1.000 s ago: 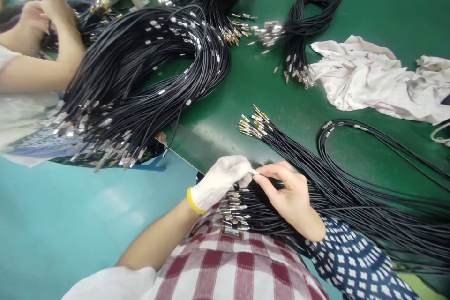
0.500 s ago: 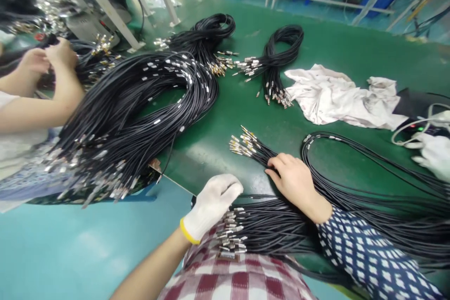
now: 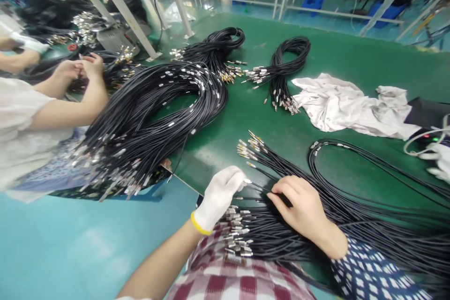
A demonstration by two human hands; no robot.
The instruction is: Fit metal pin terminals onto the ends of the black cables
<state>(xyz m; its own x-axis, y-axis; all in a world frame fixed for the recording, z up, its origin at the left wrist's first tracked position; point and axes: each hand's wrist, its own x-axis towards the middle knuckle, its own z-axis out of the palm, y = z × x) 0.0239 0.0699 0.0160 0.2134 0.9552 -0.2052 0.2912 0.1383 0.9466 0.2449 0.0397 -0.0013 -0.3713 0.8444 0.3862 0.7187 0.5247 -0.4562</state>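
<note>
My left hand (image 3: 222, 193), in a white glove with a yellow cuff, pinches the metal-tipped end of a black cable (image 3: 259, 186). My bare right hand (image 3: 303, 204) has thumb and forefinger together on the same cable, a little to the right. Below both hands lies a thick row of black cables (image 3: 277, 236), their silver connectors (image 3: 239, 229) lined up near the checkered apron. Beyond my right hand, a bundle with gold and silver tips (image 3: 249, 146) rests on the green table (image 3: 218, 143).
A large coil of black cables (image 3: 165, 117) hangs over the table's left edge. Two smaller coils (image 3: 225, 42) (image 3: 290, 54) and a crumpled white cloth (image 3: 351, 105) lie farther back. At the left, a person's hands (image 3: 82, 68) work near other cables.
My right hand has come off the gold-tipped bundle and moved nearer. A single cable end now shows between my two hands. The view has shifted slightly.
</note>
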